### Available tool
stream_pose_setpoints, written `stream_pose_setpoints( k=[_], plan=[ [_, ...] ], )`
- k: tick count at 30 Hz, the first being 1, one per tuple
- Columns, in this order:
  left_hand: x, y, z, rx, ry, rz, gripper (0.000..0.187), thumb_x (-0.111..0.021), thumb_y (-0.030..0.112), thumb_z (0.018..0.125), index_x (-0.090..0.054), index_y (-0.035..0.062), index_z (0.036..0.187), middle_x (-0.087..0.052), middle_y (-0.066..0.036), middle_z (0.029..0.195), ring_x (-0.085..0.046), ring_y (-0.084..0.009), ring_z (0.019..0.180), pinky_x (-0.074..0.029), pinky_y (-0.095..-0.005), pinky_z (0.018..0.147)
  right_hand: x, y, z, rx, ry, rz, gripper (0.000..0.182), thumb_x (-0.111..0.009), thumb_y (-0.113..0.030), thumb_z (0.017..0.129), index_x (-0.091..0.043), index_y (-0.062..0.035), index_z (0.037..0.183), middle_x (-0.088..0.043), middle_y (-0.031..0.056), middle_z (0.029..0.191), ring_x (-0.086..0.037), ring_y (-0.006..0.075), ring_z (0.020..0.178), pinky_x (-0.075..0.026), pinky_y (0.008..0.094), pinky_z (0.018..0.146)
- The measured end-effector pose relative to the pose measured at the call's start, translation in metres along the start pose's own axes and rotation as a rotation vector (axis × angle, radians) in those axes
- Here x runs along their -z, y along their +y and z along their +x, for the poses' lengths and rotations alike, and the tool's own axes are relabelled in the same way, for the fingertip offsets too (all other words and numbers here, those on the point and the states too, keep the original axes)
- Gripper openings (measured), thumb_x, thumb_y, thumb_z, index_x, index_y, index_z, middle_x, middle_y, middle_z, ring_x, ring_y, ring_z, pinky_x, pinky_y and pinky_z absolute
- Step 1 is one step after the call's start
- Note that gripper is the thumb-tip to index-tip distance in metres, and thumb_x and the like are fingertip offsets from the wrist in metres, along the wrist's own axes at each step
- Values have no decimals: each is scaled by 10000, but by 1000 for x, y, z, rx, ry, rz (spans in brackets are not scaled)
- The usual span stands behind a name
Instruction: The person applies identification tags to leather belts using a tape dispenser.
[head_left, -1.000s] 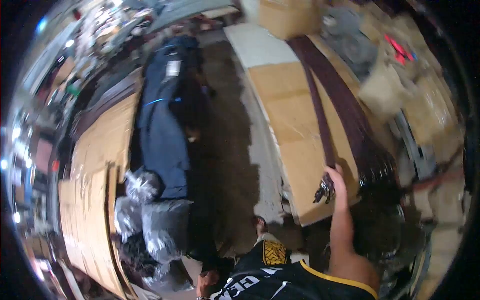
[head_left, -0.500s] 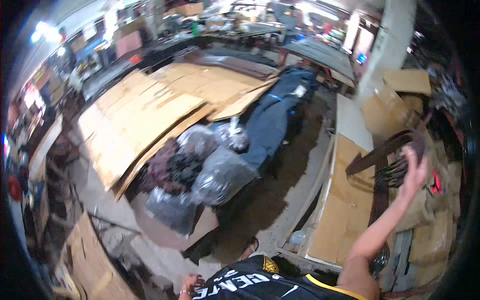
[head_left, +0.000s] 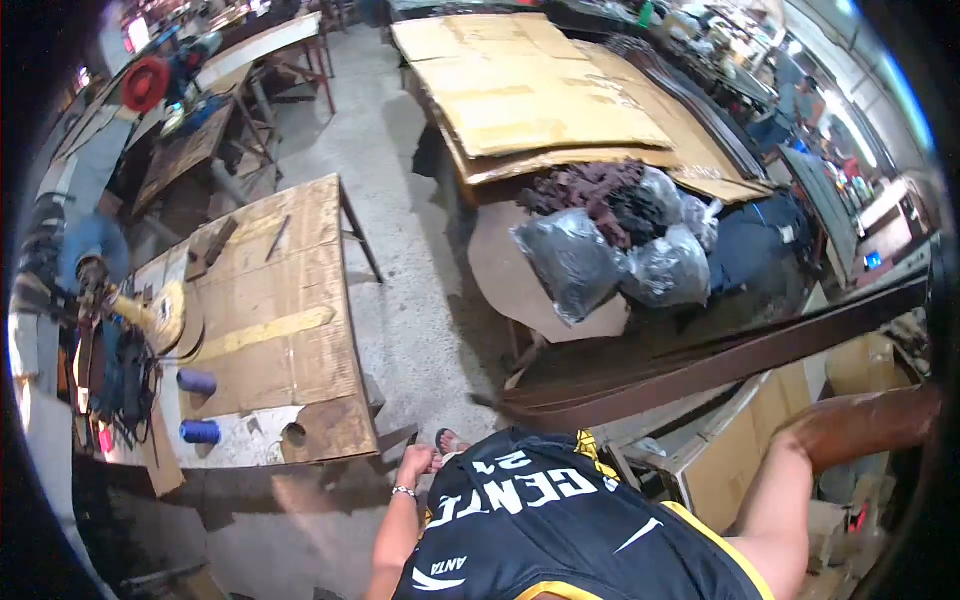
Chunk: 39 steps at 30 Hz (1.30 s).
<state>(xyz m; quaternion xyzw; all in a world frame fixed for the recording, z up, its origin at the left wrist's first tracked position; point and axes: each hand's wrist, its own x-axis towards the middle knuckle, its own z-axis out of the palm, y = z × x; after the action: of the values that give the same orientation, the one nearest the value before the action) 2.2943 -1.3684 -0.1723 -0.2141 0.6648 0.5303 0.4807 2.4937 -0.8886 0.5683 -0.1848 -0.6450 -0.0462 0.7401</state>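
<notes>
Low in the middle of the head view is my left hand (head_left: 420, 461), beside the black jersey (head_left: 540, 500). Its fingers are curled, and a small dark tip shows above them; I cannot make out what it is. My right arm (head_left: 780, 490) stretches to the right edge, and the hand itself is out of the picture. Long dark brown strips (head_left: 700, 368), leather-like, run across from the upper right edge to near my front. Their far end by the right hand is hidden.
On the left, a cardboard-topped table (head_left: 270, 300) bears purple and blue thread spools (head_left: 200, 431) and a yellowish reel (head_left: 170, 317). Stacked cardboard sheets (head_left: 530, 100) and stuffed plastic bags (head_left: 570, 260) lie ahead. Concrete floor (head_left: 400, 220) runs between. Cardboard boxes (head_left: 750, 430) stand right.
The view has swung left, bringing the spool table in. My right hand, earlier gripping the dark brown strips, has left the picture at the right. The strips now stretch out in front of me.
</notes>
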Motion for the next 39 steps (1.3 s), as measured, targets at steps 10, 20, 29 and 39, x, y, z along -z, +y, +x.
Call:
stream_pose_setpoints(
  k=[10, 20, 29, 39],
  plan=[
    [21, 95, -54, -500, -116, 316, 306, -563, 220, 985, -689, -21, 1124, -730, -73, 934, -662, -136, 800, -540, -287, 726, -157, -171, -213, -847, -888, 1037, 486, -612, -279, 690, -639, 65, 1031, -628, 70, 721, -584, 135, 583, -489, 258, 555],
    [35, 304, -163, -761, 128, 201, 250, -631, 153, 946, -673, -2, 1138, -701, -134, 1052, -648, -210, 974, -511, -327, 861, -305, -189, -334, -287, -1705, 1669, 329, -778, -202, 789, -607, 15, 967, -630, 88, 754, -577, 155, 655, -457, 325, 587],
    [16, 547, -175, -1028, -422, 247, 627, -828, 167, 769, -537, -9, 1295, -609, -126, 1230, -587, -240, 1141, -472, -369, 973, -431, -197, -442, -209, -1835, 1765, 282, -712, -191, 772, -589, 20, 913, -615, 155, 752, -599, 293, 673, -455, 401, 620],
    [44, 672, -25, -928, -525, 464, 358, -832, 169, 755, -669, -24, 1009, -689, -73, 916, -636, -142, 854, -492, -282, 766, -548, -184, -457, -577, -1955, 1472, 310, -720, -251, 805, -616, 5, 944, -649, 135, 765, -611, 239, 681, -468, 372, 632]
  ],
)
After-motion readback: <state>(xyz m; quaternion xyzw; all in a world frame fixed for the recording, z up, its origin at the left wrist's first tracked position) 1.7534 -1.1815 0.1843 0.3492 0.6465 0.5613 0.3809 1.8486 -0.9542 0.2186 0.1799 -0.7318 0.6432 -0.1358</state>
